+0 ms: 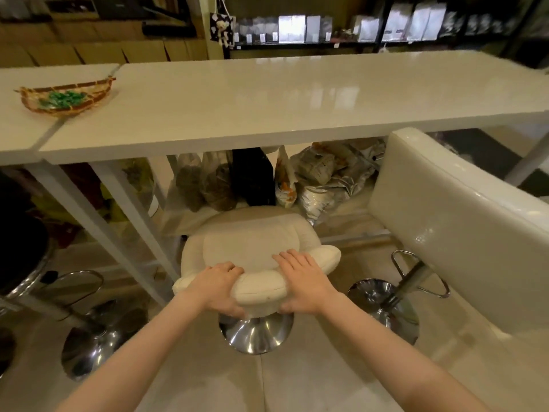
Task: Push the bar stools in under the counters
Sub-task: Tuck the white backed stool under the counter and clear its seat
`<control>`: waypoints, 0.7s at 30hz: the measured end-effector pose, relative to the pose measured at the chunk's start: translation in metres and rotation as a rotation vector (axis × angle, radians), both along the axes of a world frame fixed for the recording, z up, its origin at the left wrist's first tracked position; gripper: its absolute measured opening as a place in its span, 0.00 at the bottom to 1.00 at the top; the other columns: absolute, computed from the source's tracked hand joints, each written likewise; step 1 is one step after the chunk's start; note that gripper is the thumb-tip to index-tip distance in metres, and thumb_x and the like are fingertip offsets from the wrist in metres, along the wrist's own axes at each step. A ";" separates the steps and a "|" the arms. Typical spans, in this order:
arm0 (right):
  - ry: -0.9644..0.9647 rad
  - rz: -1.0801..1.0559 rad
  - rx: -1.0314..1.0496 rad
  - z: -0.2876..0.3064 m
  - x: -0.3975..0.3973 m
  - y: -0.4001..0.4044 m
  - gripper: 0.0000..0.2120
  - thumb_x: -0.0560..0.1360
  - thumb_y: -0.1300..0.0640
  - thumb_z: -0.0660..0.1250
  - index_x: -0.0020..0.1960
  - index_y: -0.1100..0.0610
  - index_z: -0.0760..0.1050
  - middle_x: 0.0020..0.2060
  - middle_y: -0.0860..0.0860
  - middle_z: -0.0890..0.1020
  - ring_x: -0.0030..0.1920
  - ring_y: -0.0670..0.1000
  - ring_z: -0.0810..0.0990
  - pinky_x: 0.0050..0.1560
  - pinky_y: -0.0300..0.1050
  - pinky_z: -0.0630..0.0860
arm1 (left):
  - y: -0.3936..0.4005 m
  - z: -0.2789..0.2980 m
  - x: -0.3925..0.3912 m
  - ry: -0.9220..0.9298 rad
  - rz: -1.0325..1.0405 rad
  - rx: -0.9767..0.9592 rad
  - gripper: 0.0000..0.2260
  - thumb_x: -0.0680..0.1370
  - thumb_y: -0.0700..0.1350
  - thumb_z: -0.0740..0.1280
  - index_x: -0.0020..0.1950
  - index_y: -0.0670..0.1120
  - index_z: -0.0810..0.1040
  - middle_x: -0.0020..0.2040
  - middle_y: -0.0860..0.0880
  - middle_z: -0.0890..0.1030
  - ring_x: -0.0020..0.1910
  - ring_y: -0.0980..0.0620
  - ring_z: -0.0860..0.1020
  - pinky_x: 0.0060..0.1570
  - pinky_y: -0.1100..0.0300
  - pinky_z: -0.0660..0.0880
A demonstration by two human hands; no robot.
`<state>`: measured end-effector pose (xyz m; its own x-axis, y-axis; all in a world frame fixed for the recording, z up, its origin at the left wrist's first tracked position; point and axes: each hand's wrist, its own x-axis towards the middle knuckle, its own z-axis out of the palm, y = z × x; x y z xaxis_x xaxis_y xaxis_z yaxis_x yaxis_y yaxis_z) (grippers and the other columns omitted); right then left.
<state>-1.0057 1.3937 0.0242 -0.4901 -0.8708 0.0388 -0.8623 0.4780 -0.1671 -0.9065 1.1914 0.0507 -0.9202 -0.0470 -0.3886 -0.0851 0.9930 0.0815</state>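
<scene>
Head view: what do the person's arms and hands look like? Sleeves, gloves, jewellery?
Both forearms are bare up to the frame edge: no sleeves in view. The left hand and right hand wear no gloves, and no rings, watch or bracelets show on the fingers or wrists. No tattoos, bandages or markings are visible. Slight motion blur, so fine details such as nails cannot be judged.

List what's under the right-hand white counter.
Under the counter: bags piled on the floor, a dark bag, and the front of the cream stool. Anything behind the bags is hidden.
</scene>
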 end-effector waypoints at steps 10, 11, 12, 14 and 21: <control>0.143 -0.536 -0.212 0.089 -0.021 0.138 0.37 0.73 0.41 0.65 0.74 0.56 0.56 0.73 0.55 0.63 0.73 0.54 0.56 0.73 0.48 0.47 | 0.132 0.093 -0.121 0.492 -0.268 0.280 0.43 0.67 0.74 0.49 0.73 0.47 0.62 0.72 0.47 0.68 0.70 0.48 0.67 0.67 0.53 0.64; 0.184 -0.596 -0.226 0.101 -0.022 0.154 0.36 0.73 0.42 0.65 0.74 0.57 0.57 0.72 0.55 0.65 0.73 0.55 0.58 0.73 0.50 0.49 | 0.148 0.100 -0.132 0.523 -0.305 0.306 0.41 0.69 0.73 0.50 0.73 0.47 0.62 0.72 0.47 0.68 0.70 0.49 0.66 0.68 0.53 0.63; 0.227 -0.654 -0.242 0.111 -0.022 0.170 0.34 0.73 0.44 0.65 0.73 0.58 0.59 0.71 0.56 0.66 0.72 0.56 0.60 0.73 0.52 0.52 | 0.163 0.107 -0.141 0.549 -0.332 0.326 0.38 0.71 0.71 0.51 0.73 0.48 0.62 0.72 0.47 0.67 0.70 0.49 0.65 0.69 0.52 0.63; 0.314 -0.767 -0.262 0.129 -0.021 0.198 0.32 0.73 0.46 0.67 0.71 0.59 0.63 0.68 0.57 0.70 0.70 0.56 0.64 0.72 0.53 0.56 | 0.192 0.119 -0.158 0.614 -0.384 0.351 0.31 0.75 0.66 0.54 0.73 0.49 0.62 0.73 0.48 0.66 0.71 0.50 0.64 0.70 0.50 0.62; 0.449 -0.942 -0.313 0.163 -0.032 0.264 0.24 0.74 0.48 0.66 0.66 0.58 0.69 0.62 0.55 0.75 0.63 0.55 0.71 0.67 0.50 0.63 | 0.261 0.154 -0.207 0.704 -0.513 0.447 0.25 0.79 0.59 0.56 0.72 0.48 0.65 0.73 0.47 0.66 0.71 0.48 0.64 0.71 0.49 0.60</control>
